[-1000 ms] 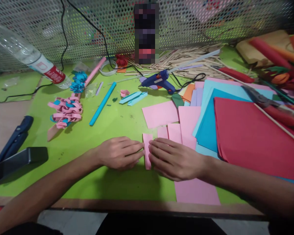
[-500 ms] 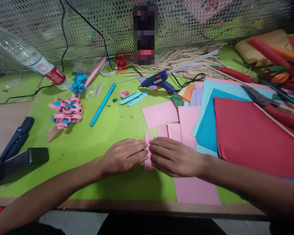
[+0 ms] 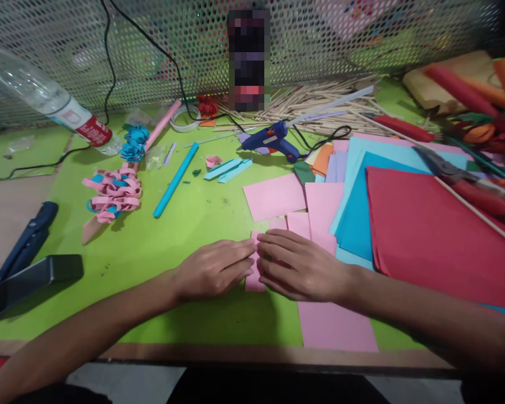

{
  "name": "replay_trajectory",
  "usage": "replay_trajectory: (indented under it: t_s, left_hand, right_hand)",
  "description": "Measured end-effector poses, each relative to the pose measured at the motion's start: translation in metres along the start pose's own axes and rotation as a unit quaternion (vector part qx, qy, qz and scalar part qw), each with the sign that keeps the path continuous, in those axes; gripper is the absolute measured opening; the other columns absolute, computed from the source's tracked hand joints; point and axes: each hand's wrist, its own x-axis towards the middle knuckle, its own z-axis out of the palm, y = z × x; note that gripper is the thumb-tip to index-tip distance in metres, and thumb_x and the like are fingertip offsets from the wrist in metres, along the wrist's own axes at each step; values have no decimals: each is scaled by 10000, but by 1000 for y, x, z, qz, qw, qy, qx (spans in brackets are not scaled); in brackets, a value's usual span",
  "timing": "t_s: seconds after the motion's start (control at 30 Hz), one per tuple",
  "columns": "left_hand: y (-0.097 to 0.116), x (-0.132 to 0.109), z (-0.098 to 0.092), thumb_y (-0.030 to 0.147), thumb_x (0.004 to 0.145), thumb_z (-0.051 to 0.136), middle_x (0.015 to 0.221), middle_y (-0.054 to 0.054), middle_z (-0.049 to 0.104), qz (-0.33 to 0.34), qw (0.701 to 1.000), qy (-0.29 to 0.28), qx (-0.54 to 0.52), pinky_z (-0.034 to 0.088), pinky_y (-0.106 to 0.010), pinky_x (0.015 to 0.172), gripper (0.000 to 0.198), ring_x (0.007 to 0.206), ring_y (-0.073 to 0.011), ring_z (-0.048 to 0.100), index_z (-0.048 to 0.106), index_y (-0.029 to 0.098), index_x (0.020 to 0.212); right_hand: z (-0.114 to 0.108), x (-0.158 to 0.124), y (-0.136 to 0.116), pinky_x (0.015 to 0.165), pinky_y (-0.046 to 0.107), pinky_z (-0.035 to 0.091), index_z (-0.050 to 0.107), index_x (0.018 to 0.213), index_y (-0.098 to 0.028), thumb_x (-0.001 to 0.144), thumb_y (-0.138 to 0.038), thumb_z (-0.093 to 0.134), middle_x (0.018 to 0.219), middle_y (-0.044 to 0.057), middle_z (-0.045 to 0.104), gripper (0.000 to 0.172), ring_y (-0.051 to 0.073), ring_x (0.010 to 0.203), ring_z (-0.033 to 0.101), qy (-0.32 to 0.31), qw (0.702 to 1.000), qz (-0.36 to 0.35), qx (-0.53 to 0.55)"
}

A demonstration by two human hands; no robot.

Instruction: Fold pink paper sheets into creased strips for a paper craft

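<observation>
A narrow folded strip of pink paper lies on the green table in front of me, its length running toward me. My left hand grips its left side with the fingertips, the thumb hidden under the hand. From the right, the fingertips of my right hand hold the other edge, facing the left ones across the strip. Just beyond and beside the right hand lie pink paper sheets, one of them partly under that hand.
Coloured paper sheets are stacked at the right, with pliers on top. A blue glue gun lies ahead near wooden sticks. Leftward are a blue paper tube, a paper-loop craft, a bottle and a black stapler-like tool.
The fingertips have shifted slightly along the pink strip, and the strip has tilted a little. My right fingers are spread slightly more. Both hands stay at the same place on the table.
</observation>
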Motion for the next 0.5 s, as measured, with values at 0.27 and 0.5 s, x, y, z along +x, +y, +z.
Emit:
replay_trajectory:
  t_s: [0.27,0.5]
  left_hand:
    - [0,-1,0,200,922,630,1211,-112,696,-4,999,-18,36,614,-375,889,190,1136,-247,669,681,160,1101]
    - [4,2,2,226,918,640,1141,-117,718,-31,998,4,46,614,-353,899,187,1076,-226,695,682,132,1074]
  right_hand:
    - [-1,1,1,1053,458,497,665,917,-137,942,-338,624,1023,113,693,206,265,1203,594,20,1000,6,-5]
    - [-1,2,0,1035,461,513,653,948,-123,945,-377,604,1040,134,679,259,260,1161,605,22,999,26,4]
